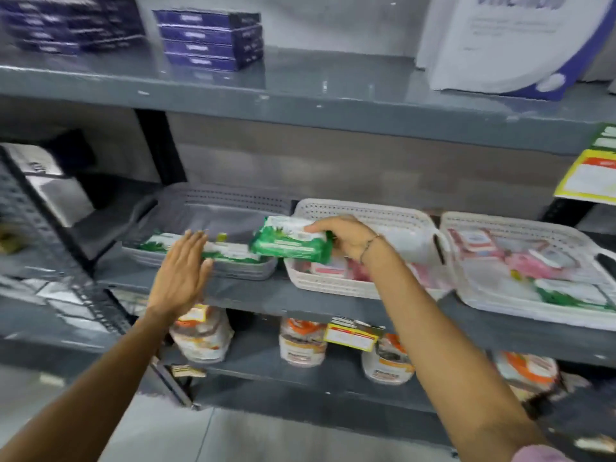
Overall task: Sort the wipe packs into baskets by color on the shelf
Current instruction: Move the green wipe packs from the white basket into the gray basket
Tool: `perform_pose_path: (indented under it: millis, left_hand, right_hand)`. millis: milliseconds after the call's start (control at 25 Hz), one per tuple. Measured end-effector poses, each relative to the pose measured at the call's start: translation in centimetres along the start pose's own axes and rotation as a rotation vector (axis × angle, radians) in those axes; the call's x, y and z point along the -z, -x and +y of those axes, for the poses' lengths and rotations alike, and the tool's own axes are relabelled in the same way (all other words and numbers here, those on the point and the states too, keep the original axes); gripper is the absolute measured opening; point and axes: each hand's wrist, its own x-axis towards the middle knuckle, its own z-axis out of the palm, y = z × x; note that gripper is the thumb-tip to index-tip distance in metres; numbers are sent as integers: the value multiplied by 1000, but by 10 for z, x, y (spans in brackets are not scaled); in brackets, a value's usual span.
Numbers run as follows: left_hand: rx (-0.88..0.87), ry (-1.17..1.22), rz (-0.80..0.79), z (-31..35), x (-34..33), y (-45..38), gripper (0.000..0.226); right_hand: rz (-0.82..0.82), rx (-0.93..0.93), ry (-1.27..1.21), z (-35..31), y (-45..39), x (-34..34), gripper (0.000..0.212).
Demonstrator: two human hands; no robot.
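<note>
My right hand [346, 240] grips a green wipe pack [291, 241] in the air, above the gap between the grey basket [233, 198] and the middle white basket [366, 208]. Green packs [230, 255] lie inside the grey basket. My left hand [181, 271] is flat and open in front of that basket's near rim, holding nothing. Pink packs [333, 270] fill the middle white basket. The right white basket [520, 225] holds pink packs [523, 261] and a green pack [566, 295] near its front.
All baskets stand on the grey middle shelf [253, 295]. Dark blue boxes [208, 38] and a white bag [506, 45] sit on the shelf above. Orange-and-white bags [200, 335] line the shelf below. A yellow price tag [590, 178] hangs at right.
</note>
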Motion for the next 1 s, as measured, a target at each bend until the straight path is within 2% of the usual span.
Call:
perform_pose_path:
  millis: [40,120,200,280,400,440,520,640,760,880,1000]
  left_hand:
    - [38,-17,-15,-30,10,3,63]
    - [79,-49,-34,-80,27,12,67]
    - [55,-80,-63,-117,38,18,70]
    - [-2,-86,-98,-129,41,14,72]
    - [-59,-37,-133,-130,38,1,73]
    - [-79,-28,-136,-129,35,-1,70]
    - [-95,-14,-114,-128,28,-2,64]
    - [-93,4,-65,-130,22,-1,55]
    - [-56,3,-25,-130,23,-3,55]
    - [-5,71,8,-103,20,-3,53]
    - [-97,158,48,-35,4,-9,48]
  right_hand:
    - [-3,2,-48,-1,-12,-34,8]
    - [0,-2,-132,-5,-33,-98,17]
    - [-2,-50,-225,-8,-55,-161,20]
    - [35,-78,-325,-5,-74,-203,13]
    - [154,-90,-414,0,-95,-246,46]
    - [194,-85,-438,2,-100,-253,47]
    - [230,-92,-398,4,-110,-262,35]
    - [253,-93,-133,1,-112,-256,23]
    - [235,-32,-26,-2,-100,-231,29]
    - [220,35,-47,1,-71,-189,26]
    - [228,72,-54,13,-32,-123,21]
